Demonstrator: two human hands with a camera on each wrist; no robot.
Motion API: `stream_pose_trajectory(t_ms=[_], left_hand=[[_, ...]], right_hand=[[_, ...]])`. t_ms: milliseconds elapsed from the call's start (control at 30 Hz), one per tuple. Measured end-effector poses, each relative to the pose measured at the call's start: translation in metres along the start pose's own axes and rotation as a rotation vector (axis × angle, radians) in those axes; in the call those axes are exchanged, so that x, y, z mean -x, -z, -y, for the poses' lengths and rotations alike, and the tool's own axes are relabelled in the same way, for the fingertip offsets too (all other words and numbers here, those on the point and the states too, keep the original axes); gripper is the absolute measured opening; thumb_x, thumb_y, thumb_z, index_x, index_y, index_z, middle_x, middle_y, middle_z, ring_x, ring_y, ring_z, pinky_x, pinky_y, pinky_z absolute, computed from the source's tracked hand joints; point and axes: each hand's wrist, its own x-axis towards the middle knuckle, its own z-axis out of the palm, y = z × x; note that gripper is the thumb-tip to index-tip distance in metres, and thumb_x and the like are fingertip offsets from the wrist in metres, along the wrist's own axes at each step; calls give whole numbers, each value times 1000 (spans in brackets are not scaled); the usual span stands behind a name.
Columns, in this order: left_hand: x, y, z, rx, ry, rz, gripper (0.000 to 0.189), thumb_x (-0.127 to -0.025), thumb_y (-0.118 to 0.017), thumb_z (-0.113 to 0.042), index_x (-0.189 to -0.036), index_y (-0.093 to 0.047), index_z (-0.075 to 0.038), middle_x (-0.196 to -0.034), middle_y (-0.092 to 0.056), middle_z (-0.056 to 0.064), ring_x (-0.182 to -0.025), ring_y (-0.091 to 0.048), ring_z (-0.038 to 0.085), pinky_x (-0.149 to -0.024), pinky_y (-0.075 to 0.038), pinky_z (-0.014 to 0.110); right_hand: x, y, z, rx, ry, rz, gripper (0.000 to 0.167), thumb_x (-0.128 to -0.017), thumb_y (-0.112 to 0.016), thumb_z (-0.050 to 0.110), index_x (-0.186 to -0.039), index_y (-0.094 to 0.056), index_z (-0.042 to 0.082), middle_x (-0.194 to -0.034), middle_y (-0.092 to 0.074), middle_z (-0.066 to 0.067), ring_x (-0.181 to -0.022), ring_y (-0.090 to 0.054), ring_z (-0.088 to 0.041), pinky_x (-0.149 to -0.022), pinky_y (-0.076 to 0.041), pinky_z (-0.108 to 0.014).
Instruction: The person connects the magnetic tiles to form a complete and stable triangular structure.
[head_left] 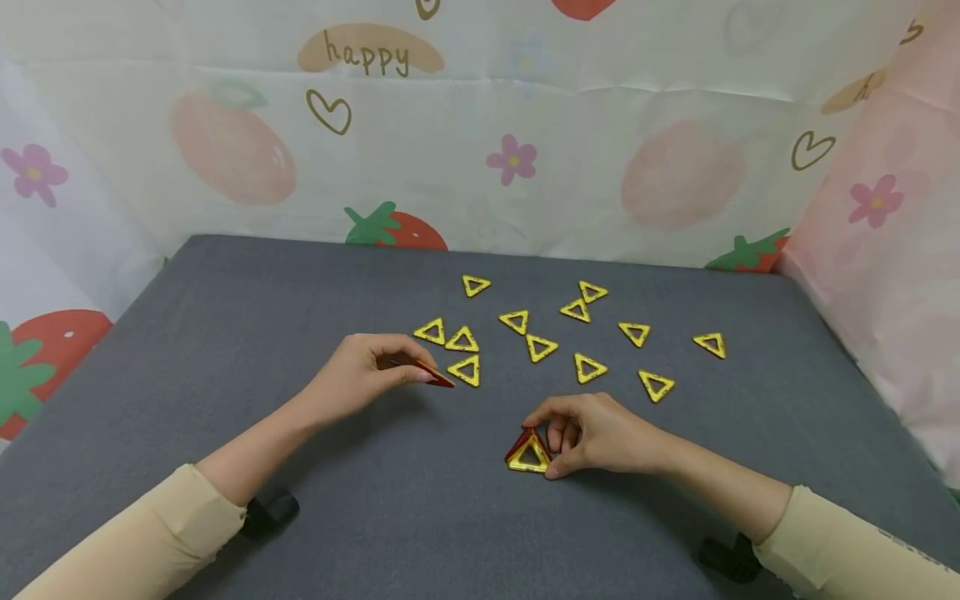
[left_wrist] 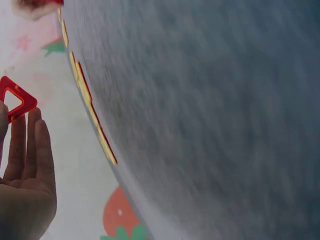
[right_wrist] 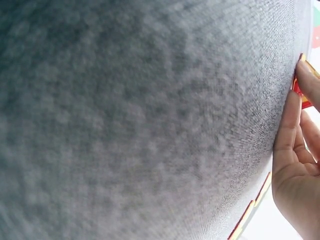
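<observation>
My left hand [head_left: 367, 372] pinches a red triangular magnetic tile [head_left: 438, 378] between thumb and fingers, just above the table. In the left wrist view this tile [left_wrist: 21, 98] shows its open centre, and the fingers of that hand [left_wrist: 31, 170] reach up to it. At the front middle, my right hand [head_left: 596, 433] grips a small upright piece [head_left: 529, 461] of joined triangular tiles, yellow in front and red at its side. The thumb is at its lower right corner and a finger at its top. Its far sides are hidden. Part of it [right_wrist: 297, 90] shows in the right wrist view.
Several yellow triangular tiles lie flat, spread over the middle and back of the grey table [head_left: 225, 350]. The nearest to my left hand is one tile [head_left: 467, 370]; another [head_left: 656, 385] lies beyond my right hand. A printed cloth [head_left: 465, 117] hangs behind the table.
</observation>
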Motion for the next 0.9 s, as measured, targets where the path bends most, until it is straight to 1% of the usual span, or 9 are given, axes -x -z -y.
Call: stream_pose_trajectory(t_ms=[100, 200, 333, 467, 567, 633, 800, 900], left_hand=[[0, -9, -6, 8, -4, 37, 13, -90, -72, -15, -103, -74, -15, -103, -75, 4, -89, -72, 13, -71, -55, 28], [-1, -18, -12, -4, -12, 70, 16, -90, -71, -13, -105, -74, -12, -105, -76, 4, -89, -72, 7, -72, -57, 29], [-4, -29, -19, -23, -34, 109, 18, -88, -73, -12, -106, -75, -10, -101, -76, 4, -85, -72, 8, -72, -57, 25], [-7, -40, -27, -29, -84, 128, 19, -85, -76, -11, -103, -71, -7, -95, -75, 6, -80, -70, 7, -71, -57, 23], [-9, -47, -34, -26, -106, 130, 17, -85, -77, -11, -99, -69, -9, -92, -75, 5, -78, -69, 6, -69, -57, 23], [-11, -53, -37, -35, -108, 137, 14, -85, -76, -12, -97, -69, -11, -89, -75, 4, -77, -68, 4, -67, -56, 22], [-13, -70, -41, -70, -130, 188, 11, -88, -74, -14, -97, -68, -13, -89, -76, 2, -76, -68, 3, -66, -55, 20], [-13, -80, -43, -87, -151, 202, 9, -89, -73, -14, -96, -69, -13, -89, -75, 1, -77, -67, 1, -68, -54, 18]], right_hand=[[0, 0, 0, 5, -6, 0, 49, -77, -85, 24, -122, -66, 17, -86, -63, -3, -67, -60, -7, -61, -52, -22], [-1, 0, 0, 6, -10, 0, 49, -77, -85, 24, -122, -67, 18, -85, -63, -3, -67, -60, -7, -61, -52, -22], [-1, 0, 1, 13, -21, -1, 48, -77, -85, 24, -122, -67, 20, -85, -63, -1, -67, -60, -7, -61, -52, -22], [-2, 0, 1, 29, -32, -5, 48, -77, -85, 25, -121, -67, 22, -84, -63, 1, -66, -61, -8, -61, -53, -23], [-2, -1, 1, 36, -31, -8, 46, -77, -85, 25, -120, -67, 22, -83, -63, 2, -66, -61, -8, -61, -53, -24], [-3, -1, 1, 41, -26, -9, 46, -77, -85, 26, -119, -67, 22, -83, -63, 2, -66, -61, -8, -61, -54, -24], [-2, 0, 1, 42, -18, -9, 46, -77, -85, 26, -119, -67, 19, -82, -63, 0, -65, -60, -7, -61, -53, -23], [-2, 0, 1, 43, -9, -10, 46, -77, -85, 25, -119, -66, 17, -82, -63, -1, -65, -59, -6, -61, -52, -22]])
